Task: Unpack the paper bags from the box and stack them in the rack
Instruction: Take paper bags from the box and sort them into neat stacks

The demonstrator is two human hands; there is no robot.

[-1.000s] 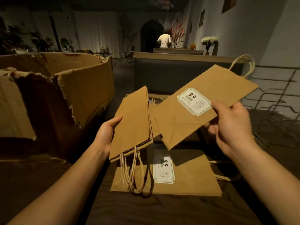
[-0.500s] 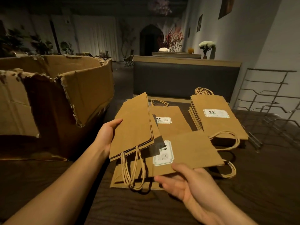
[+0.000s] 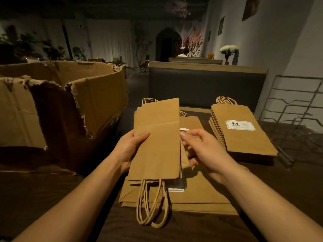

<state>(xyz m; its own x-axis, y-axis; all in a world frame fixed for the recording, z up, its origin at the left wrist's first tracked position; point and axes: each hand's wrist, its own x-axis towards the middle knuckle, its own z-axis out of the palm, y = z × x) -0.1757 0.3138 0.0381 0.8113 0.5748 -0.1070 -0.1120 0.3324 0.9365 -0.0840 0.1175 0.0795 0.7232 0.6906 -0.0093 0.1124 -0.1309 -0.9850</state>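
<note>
Over the middle of a dark wood-grain table, a thin sheaf of flat kraft paper bags is held face down, twisted-paper loop handles dangling toward the camera. The left hand grasps the sheaf's left edge, thumb on top, while the right hand curls its fingers at the right edge, pinching the bags there. Beneath lie more flat bags, and to the right a squared stack with a white "9.9" label sits apart, bare tabletop between them. A wire rack stands near the stack by the wall; a ragged-edged corrugated cardboard box fills the left, close to the left forearm.
</note>
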